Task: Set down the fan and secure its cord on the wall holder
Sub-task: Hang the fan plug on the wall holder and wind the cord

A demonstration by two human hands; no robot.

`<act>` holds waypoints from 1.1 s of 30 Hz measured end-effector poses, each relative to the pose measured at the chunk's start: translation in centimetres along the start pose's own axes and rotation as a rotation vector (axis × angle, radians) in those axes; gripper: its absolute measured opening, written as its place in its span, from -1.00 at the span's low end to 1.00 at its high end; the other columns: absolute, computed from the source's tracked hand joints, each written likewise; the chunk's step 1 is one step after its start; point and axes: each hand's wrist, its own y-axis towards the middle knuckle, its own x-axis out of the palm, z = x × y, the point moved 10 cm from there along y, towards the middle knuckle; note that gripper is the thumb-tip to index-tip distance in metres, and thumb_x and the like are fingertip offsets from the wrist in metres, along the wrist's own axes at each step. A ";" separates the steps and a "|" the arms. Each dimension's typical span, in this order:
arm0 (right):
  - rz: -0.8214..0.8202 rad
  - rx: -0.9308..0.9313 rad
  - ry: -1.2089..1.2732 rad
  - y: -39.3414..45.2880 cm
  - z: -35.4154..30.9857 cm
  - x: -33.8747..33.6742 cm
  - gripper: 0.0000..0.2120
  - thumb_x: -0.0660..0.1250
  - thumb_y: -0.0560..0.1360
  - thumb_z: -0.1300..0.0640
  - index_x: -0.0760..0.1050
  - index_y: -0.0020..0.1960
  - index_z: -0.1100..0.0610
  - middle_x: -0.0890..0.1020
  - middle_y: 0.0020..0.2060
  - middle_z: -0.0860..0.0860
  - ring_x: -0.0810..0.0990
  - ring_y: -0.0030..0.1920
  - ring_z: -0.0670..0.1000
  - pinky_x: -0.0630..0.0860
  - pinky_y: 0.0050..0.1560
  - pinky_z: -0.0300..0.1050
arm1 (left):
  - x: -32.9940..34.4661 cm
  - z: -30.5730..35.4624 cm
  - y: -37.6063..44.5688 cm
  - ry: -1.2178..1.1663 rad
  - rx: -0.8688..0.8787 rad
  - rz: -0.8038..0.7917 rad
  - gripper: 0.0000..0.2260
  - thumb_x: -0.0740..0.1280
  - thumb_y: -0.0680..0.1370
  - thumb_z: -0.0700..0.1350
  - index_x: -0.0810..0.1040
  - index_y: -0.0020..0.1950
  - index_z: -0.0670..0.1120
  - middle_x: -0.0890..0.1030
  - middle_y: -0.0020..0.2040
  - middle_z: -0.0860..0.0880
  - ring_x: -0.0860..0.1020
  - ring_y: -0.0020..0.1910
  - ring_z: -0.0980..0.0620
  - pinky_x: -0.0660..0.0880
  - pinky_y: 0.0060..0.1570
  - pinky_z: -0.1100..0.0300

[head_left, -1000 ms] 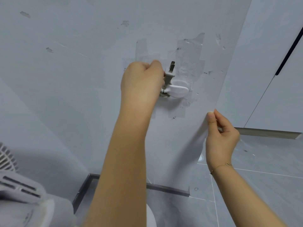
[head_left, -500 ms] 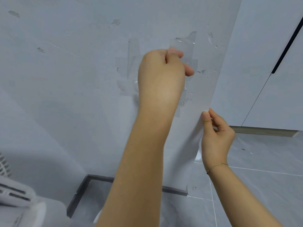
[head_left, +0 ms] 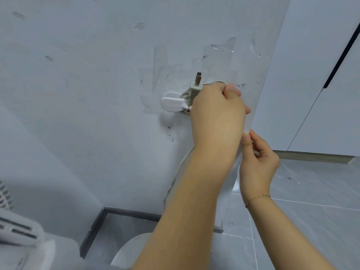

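A white cord holder point(head_left: 173, 103) is stuck on the grey wall point(head_left: 87, 94) over patches of clear tape. The grey plug point(head_left: 195, 85) stands upright at the holder, prongs up. My left hand point(head_left: 218, 115) is just right of the holder and grips the white cord point(head_left: 214, 82), which loops over its knuckles. More cord point(head_left: 181, 166) hangs down the wall beside my forearm. My right hand point(head_left: 257, 162) pinches the wall's corner edge, lower right. The white fan point(head_left: 13, 223) shows partly at the bottom left.
A dark skirting strip point(head_left: 124, 212) runs along the wall's foot. A round white base point(head_left: 128, 252) lies on the floor behind my left forearm. Grey floor tiles point(head_left: 311, 221) spread to the right, under white cabinet doors point(head_left: 315, 84).
My left hand has travelled from the holder's left side, across it, to its right side with the cord. The plug and holder show again. My right hand stays on the wall edge.
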 end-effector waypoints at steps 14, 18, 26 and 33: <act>-0.027 0.010 -0.002 -0.1 -0.5 0.0 -0.81 0.35 0.53 0.13 0.55 0.13 -0.04 0.64 0.04 -0.10 0.59 0.01 -0.28 0.43 -0.08 -0.51 | 3.4 -6.7 -1.3 -0.479 -0.334 -0.151 -0.70 0.14 0.65 -0.06 0.56 -0.20 -0.07 0.55 -0.48 0.10 0.28 -0.60 0.21 0.20 -0.61 0.43; -0.040 0.007 -0.005 0.0 -0.7 0.0 -0.81 0.34 0.53 0.13 0.55 0.13 -0.03 0.63 0.00 -0.16 0.58 -0.02 -0.37 0.44 -0.09 -0.52 | 3.5 -6.9 -1.0 -0.442 -0.270 -0.133 -0.69 0.13 0.65 -0.06 0.55 -0.21 -0.06 0.54 -0.44 0.07 0.32 -0.61 0.23 0.23 -0.57 0.44; -0.066 0.003 -0.015 0.1 -0.8 0.1 -0.79 0.35 0.53 0.12 0.54 0.15 -0.04 0.63 0.04 -0.14 0.58 0.02 -0.32 0.42 -0.08 -0.54 | 1.2 -9.1 -0.3 -0.218 -0.179 -0.042 -0.70 0.17 0.63 -0.06 0.53 -0.28 0.03 0.55 -0.52 0.15 0.42 -0.46 0.27 0.33 -0.29 0.29; -0.059 0.011 -0.013 0.0 -0.8 0.0 -0.78 0.35 0.53 0.12 0.53 0.16 -0.04 0.62 0.07 -0.13 0.57 0.03 -0.32 0.43 -0.07 -0.54 | -3.0 -10.5 0.9 -0.069 -0.149 0.030 -0.68 0.17 0.63 -0.10 0.53 -0.30 0.03 0.53 -0.55 0.19 0.43 -0.47 0.30 0.32 -0.31 0.33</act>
